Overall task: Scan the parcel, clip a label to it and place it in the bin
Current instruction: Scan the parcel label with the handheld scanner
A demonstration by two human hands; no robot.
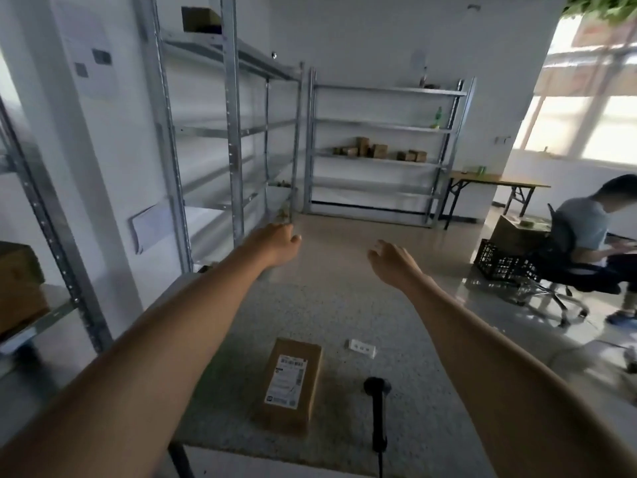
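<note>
A brown cardboard parcel [289,382] with a white shipping label on top lies flat on the speckled grey table [344,305], near its front edge. To the parcel's right lies a black handheld scanner [378,408], its head pointing away from me. A small white label tag [361,348] rests on the table beyond the scanner. Both my arms are stretched forward over the table. My left hand [277,243] and my right hand [393,261] hover far past the parcel, each holding nothing with fingers loosely apart.
Metal shelving racks [234,139] stand to the left and at the back wall, the back one with small boxes. A person on an office chair [586,236] sits at the right beside a black crate [503,263] and a cardboard box. A folding table stands by the window.
</note>
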